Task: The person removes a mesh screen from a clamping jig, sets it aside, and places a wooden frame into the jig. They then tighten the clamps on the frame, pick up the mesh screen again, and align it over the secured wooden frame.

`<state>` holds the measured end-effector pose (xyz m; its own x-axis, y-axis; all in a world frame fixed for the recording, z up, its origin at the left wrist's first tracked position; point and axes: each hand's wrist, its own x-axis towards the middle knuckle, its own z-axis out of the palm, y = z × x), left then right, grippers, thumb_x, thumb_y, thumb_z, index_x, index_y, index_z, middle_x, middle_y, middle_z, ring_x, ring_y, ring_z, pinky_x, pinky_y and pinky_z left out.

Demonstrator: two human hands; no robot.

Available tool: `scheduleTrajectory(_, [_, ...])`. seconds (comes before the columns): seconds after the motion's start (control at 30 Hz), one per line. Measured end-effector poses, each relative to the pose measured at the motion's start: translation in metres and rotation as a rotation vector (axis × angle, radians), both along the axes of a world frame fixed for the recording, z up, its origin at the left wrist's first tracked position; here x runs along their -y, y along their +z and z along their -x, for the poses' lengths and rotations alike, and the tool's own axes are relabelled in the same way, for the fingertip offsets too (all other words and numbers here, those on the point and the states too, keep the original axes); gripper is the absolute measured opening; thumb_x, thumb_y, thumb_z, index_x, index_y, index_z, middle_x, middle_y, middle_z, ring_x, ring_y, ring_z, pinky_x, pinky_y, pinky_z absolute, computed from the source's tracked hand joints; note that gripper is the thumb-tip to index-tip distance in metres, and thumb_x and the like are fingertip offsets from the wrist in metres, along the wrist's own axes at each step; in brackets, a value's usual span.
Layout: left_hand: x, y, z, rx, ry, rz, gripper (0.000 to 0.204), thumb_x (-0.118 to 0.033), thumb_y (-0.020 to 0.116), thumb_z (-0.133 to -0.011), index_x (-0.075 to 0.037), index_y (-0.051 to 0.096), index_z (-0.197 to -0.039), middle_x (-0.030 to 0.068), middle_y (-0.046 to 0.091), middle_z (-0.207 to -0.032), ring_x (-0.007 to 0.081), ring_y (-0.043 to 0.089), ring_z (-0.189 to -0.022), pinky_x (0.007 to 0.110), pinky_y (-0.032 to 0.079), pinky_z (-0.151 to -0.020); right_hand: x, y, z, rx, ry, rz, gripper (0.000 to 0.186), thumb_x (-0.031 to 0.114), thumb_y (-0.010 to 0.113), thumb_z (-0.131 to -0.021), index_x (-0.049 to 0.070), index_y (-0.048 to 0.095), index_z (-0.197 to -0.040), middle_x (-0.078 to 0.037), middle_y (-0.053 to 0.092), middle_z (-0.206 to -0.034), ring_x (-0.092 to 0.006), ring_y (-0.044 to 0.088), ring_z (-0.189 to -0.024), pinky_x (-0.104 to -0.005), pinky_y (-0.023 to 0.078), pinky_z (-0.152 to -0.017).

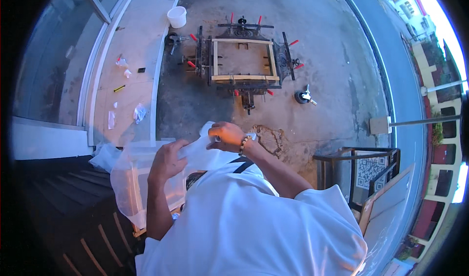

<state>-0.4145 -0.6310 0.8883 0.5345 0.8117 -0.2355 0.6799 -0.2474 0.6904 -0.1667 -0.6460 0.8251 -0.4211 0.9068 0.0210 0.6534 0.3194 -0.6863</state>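
White translucent sheet [196, 151] between left hand [169, 159] and right hand [228, 134], each grip closed on it

An open-air workshop is occupying a concrete forecourt [332, 46] beside a street [408, 95]. On the ground, a wooden frame [244, 78] is sitting amid black metal clamping bars [288, 54] with red levers [294, 43], and a white bucket [177, 18] is standing near them. Large glass panes [58, 56] are lining the left side, while a building [442, 167] with dark openings is facing the forecourt from across the street.
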Motion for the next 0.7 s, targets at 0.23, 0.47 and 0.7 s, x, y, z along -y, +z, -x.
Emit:
scheduleTrajectory(0.23, [-0.053,-0.034,-0.012,-0.159,0.199,0.055,0.027,-0.014,0.069,-0.079,-0.001,0.063,-0.102,0.0231,0.066,-0.095,0.0393,0.064,-0.093,0.042,0.050,-0.077,-0.071,-0.026,-0.080,0.329,-0.054,0.146,0.036,0.042,0.079,-0.067,0.012,0.067,-0.081,-0.008,0.065,-0.083,-0.0299,0.065,-0.085,-0.0422,0.052,-0.071])
scheduleTrajectory(0.47, [-0.171,0.016,-0.098,0.058,0.050,0.066,0.016,0.001,0.067,-0.076,0.001,0.064,-0.091,0.0144,0.068,-0.081,0.0245,0.067,-0.075,0.034,0.051,-0.069,-0.067,-0.114,-0.193,0.458,-0.355,0.203,0.027,0.035,0.078,-0.069,0.013,0.070,-0.083,-0.007,0.063,-0.082,-0.0279,0.063,-0.088,-0.0408,0.052,-0.073])
scheduleTrajectory(0.7, [-0.281,0.048,-0.143,0.069,-0.044,-0.074,0.014,0.002,0.069,-0.072,0.002,0.065,-0.086,0.0115,0.066,-0.074,0.0171,0.062,-0.070,0.031,0.048,-0.065,-0.037,-0.102,-0.284,0.126,-0.611,0.087,0.018,0.020,0.076,-0.075,0.008,0.067,-0.085,-0.011,0.064,-0.091,-0.0298,0.062,-0.088,-0.0402,0.050,-0.073])
